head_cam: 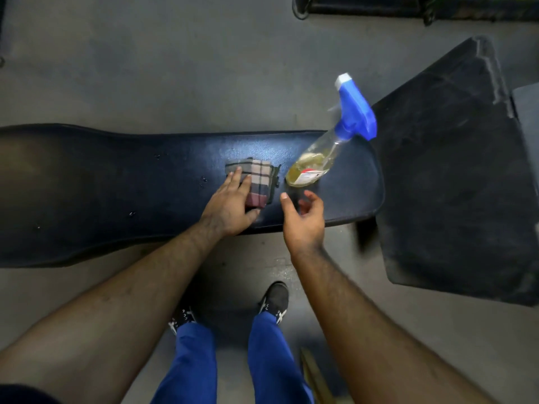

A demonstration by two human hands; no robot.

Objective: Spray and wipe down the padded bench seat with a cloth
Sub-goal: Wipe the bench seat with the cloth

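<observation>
A long dark padded bench seat (116, 182) runs across the view, with a few droplets on it. A folded plaid cloth (259, 177) lies near its right end. My left hand (230, 205) rests flat on the cloth's near left part, fingers spread over it. A clear spray bottle (318, 161) with yellowish liquid and a blue trigger head stands on the seat just right of the cloth, tilted away. My right hand (304, 220) hovers just in front of the bottle, fingers curled apart, holding nothing.
A second black padded section (455, 182) angles up at the right, next to the seat's end. Grey concrete floor lies all around. My feet in dark shoes (275, 300) stand close under the bench's near edge. Dark equipment sits at the top right.
</observation>
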